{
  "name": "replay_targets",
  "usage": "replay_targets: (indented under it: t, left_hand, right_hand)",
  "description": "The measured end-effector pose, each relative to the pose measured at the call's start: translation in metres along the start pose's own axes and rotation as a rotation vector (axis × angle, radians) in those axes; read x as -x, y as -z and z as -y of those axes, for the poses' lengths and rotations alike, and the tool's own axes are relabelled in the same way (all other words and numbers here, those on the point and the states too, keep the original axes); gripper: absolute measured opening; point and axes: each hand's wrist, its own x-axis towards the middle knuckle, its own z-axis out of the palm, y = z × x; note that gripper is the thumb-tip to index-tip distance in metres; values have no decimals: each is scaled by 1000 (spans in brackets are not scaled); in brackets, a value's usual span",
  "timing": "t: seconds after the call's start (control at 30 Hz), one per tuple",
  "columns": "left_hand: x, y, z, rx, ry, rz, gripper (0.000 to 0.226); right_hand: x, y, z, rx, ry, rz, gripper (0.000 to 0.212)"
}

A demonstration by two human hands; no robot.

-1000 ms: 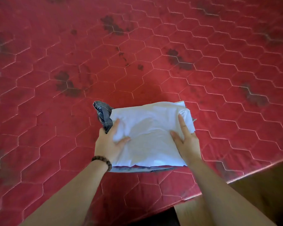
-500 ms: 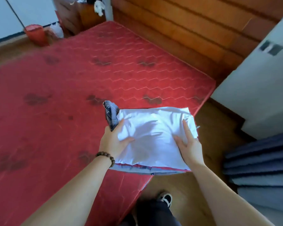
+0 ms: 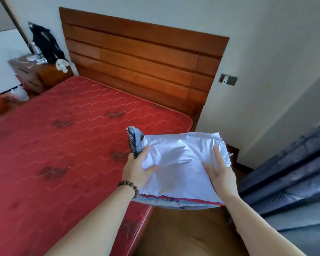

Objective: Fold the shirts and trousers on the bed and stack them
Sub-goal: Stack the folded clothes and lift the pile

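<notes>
A stack of folded clothes is lifted off the red mattress (image 3: 63, 145) and held in the air over the bed's right edge. On top lies a folded white shirt (image 3: 181, 163); a red layer and pale denim show at the near edge, and folded blue jeans (image 3: 135, 139) stick out at the far left corner. My left hand (image 3: 137, 169) grips the stack's left side, thumb on the white shirt, fingers hidden beneath. My right hand (image 3: 220, 170) grips the right side, thumb and forefinger on top, the other fingers hidden under the stack.
A wooden headboard (image 3: 140, 58) stands at the far end of the bed. A wooden nightstand (image 3: 37, 74) with clutter is at the far left. Wooden floor (image 3: 183, 233) lies right of the mattress, with grey ribbed cushions (image 3: 288, 174) further right below a white wall.
Both hands lifted the stack off the mattress and carried it right, beyond the bed's edge. My view swung up and right, bringing the headboard and wall into sight.
</notes>
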Motion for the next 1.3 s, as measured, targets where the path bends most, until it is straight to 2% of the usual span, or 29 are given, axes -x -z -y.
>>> replay_targets:
  t: [0.17,0.3,0.63,0.97,1.23,1.3]
  left_hand:
    - [-59,-35,-26,-35,11,19,80]
    - [-119,-59,-30,-59,14,38,82]
    - [-349,-135,-8,-52,97,119,84]
    - [-524,-222,70,-145,165,162,83]
    - [-643,-296,132,-156,67,181,81]
    - [-661,-315,149,-175,84,230,80]
  right_hand:
    - [-63,15,-22,-61,-54,21,71]
    - [-125,4,-37,-14,-76,31,66]
    - [-348,-79,-74,75,-175,40,64]
    - [-510,-196,-145,118,-221,103,66]
    - [-584,-290,-214,47,-267,-35,67]
    - [-595,-308,-226,44,-288,-16,67]
